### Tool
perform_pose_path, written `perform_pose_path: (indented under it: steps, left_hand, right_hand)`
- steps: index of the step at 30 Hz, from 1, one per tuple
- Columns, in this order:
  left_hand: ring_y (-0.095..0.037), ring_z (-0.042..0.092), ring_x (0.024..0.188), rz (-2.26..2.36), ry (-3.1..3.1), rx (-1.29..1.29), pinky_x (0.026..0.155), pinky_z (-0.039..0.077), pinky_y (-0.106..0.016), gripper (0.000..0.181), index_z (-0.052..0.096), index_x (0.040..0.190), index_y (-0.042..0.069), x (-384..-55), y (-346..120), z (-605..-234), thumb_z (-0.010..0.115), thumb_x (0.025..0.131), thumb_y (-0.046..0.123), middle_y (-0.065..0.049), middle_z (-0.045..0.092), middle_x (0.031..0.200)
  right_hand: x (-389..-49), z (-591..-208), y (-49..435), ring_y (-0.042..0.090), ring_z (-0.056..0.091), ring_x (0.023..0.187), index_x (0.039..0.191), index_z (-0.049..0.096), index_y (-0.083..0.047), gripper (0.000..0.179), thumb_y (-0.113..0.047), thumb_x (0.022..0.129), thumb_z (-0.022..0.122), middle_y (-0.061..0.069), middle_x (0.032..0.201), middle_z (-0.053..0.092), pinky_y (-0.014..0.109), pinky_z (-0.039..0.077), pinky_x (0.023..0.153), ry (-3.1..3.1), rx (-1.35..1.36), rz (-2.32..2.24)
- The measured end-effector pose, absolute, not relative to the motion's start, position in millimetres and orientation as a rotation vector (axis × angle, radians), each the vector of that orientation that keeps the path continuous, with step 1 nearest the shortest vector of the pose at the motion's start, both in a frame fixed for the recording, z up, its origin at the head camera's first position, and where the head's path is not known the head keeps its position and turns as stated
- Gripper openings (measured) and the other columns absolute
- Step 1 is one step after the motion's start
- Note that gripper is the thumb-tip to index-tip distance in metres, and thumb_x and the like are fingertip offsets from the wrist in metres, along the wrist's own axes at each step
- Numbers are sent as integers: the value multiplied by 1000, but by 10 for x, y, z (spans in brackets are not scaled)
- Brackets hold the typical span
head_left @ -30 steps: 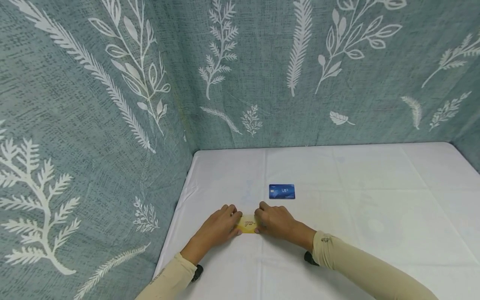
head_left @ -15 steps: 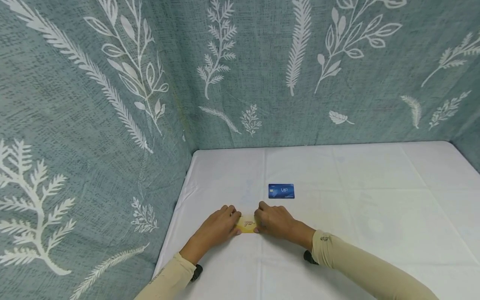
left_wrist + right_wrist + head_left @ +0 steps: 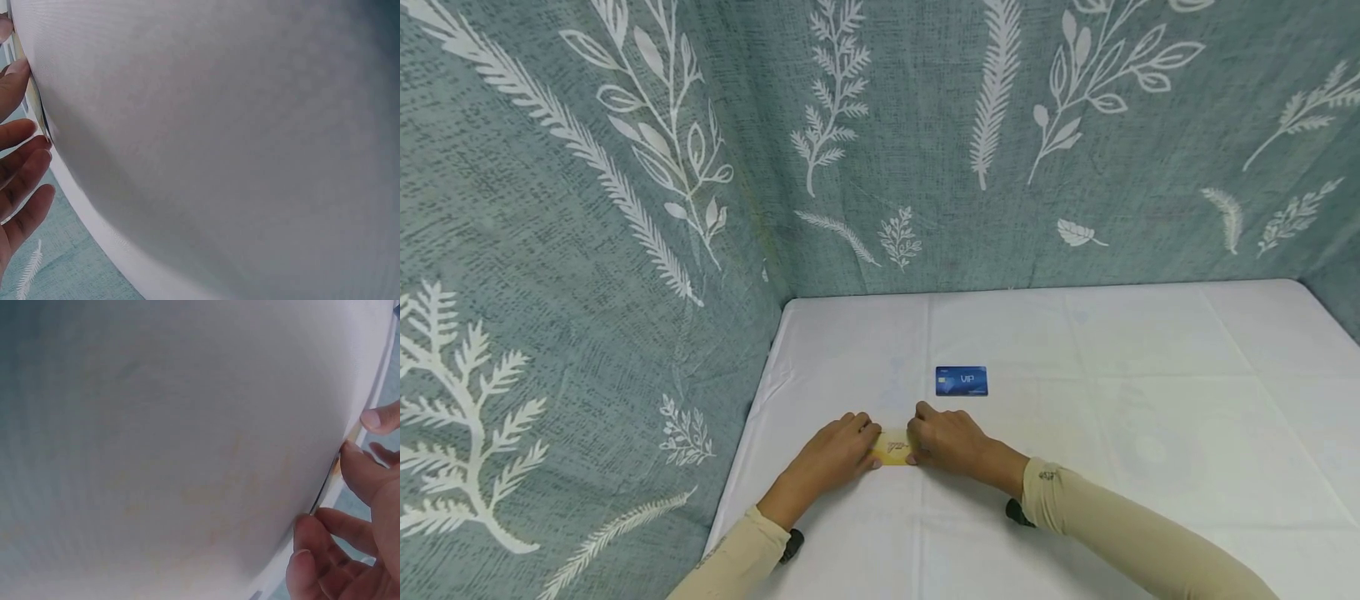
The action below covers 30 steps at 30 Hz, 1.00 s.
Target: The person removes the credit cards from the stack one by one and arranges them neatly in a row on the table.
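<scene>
A yellow card [image 3: 892, 448] with dark lettering lies low over the white cloth, between the two hands. My left hand [image 3: 838, 450] grips its left end, thumb on the near edge and fingers on the far edge. At the right end, my right hand [image 3: 953, 443] holds it in the same way. In the left wrist view the thumb and fingertips of the left hand [image 3: 22, 169] meet the card's thin edge. The right wrist view shows the right hand [image 3: 356, 531] pinching the card, seen edge-on. Both ends of the card are hidden under the fingers.
A blue card [image 3: 962, 381] marked VIP lies flat just beyond the hands, slightly right. White cloth covers the table [image 3: 1120, 417]. Green curtains [image 3: 925, 125] with white leaf prints stand along the table's back and left sides.
Both hands keep their hold on the yellow card with hardly any movement. The head view has shifted very slightly; the blue card stays in place.
</scene>
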State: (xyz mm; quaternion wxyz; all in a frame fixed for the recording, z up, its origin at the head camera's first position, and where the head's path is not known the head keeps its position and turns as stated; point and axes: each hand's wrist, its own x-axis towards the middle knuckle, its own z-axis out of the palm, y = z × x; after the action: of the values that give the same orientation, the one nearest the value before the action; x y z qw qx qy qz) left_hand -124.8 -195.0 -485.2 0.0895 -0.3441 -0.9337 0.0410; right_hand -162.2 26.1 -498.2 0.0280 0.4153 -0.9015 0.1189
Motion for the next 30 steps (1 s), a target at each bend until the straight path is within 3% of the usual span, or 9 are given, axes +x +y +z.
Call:
perform_pose_path:
  steps: [30]
  left_hand:
    - [-13,52,78,114,-2784,-1042,65,45,-26,39,61,105,9,-1228,-1960,-4829,72,81,38,-2,57,95]
  right_hand:
    - [-1595,-4989,250,5,41,52,97,68,-10,41,-44,77,75,0,89,53,19,35,43,-2760,1276,356]
